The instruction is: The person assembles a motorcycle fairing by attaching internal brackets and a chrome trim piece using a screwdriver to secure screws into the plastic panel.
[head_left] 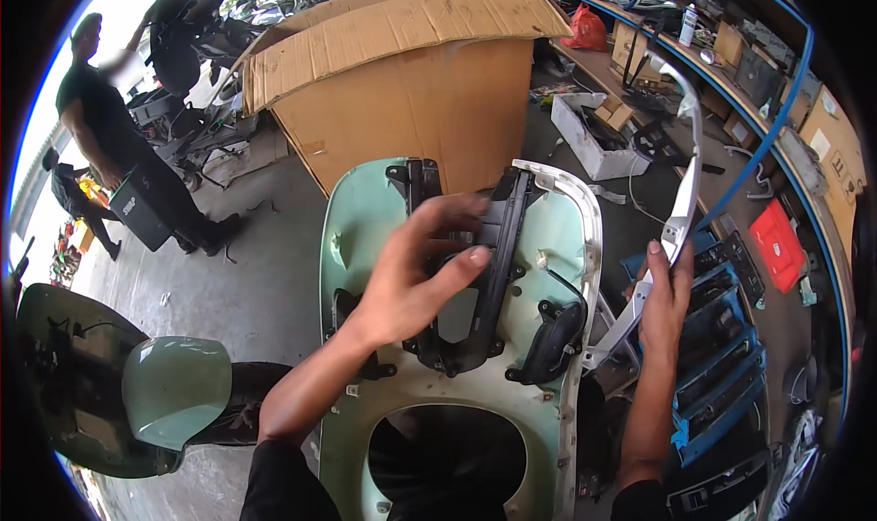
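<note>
A pale green scooter body panel (361, 206) stands before me with its inner side showing. A black U-shaped bracket (493, 315) is mounted in its middle, and a black lamp-like part (553, 343) sits to the right of that. My left hand (416, 279) hovers over or lightly touches the bracket, fingers spread; whether it makes contact is unclear. With my right hand (662, 297) I hold a long, curved silver trim strip (681, 215), tilted beside the panel's right edge. A similar pale trim (589, 220) lines that edge.
Beyond the panel stands a large open cardboard box (402, 110). Scooter parts with a green fender (178, 389) are at left, blue parts (717, 357) at right. A white foam box (598, 142) lies near a cluttered shelf. A person (119, 128) stands at far left.
</note>
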